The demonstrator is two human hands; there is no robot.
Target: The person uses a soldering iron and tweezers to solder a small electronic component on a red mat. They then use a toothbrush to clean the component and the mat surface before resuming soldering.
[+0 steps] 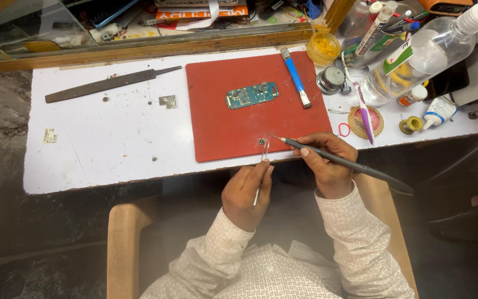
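My left hand (245,192) grips metal tweezers (263,158) whose tips pinch a tiny dark component (261,142) at the near edge of the red mat (222,124). A black soldering iron (341,162) is held like a pen in my right hand (327,163), and its tip points left to just beside the component. A small blue-green circuit board (252,94) lies further back on the mat, apart from both hands.
A blue-handled brush (296,77) lies at the mat's right edge. A long dark file (109,84) and small metal pieces (167,101) rest on the white tabletop (112,144). Right side holds a clear bottle (416,61), tubes, a purple-handled brush (364,111), a yellow jar (323,49).
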